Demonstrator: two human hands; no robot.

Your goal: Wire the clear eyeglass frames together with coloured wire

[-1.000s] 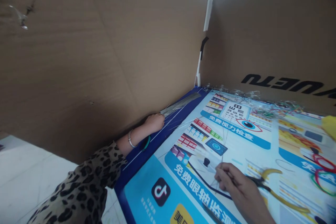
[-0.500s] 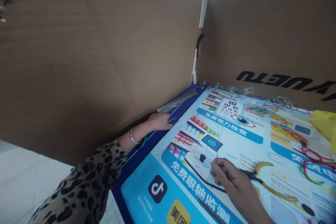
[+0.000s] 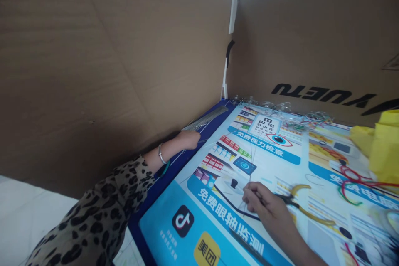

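Observation:
My left hand [image 3: 188,139], with a bangle on the wrist, is closed at the near end of a bundle of straight thin wires [image 3: 207,119] on the poster's blue border. A fine strand shows at its fingertips. Over the printed poster [image 3: 274,178], my right hand [image 3: 260,199] pinches several thin wires [image 3: 252,160] that stick up and away from its fingers. Beside my right hand lie pliers with yellow handles [image 3: 301,203], open; their jaws are partly hidden behind it.
Tall cardboard walls [image 3: 124,50] stand at the left and back. Tangled clear and coloured wire [image 3: 314,120] lies along the back edge. Red cord [image 3: 358,176], a green piece [image 3: 349,197] and something yellow [image 3: 385,145] are at the right, with a clear roll [image 3: 389,220] nearby.
The view has shifted slightly to the right. My left hand has gone from thumb outstretched to a tighter fist near the wire bundle. My right hand keeps its pinch on the wires.

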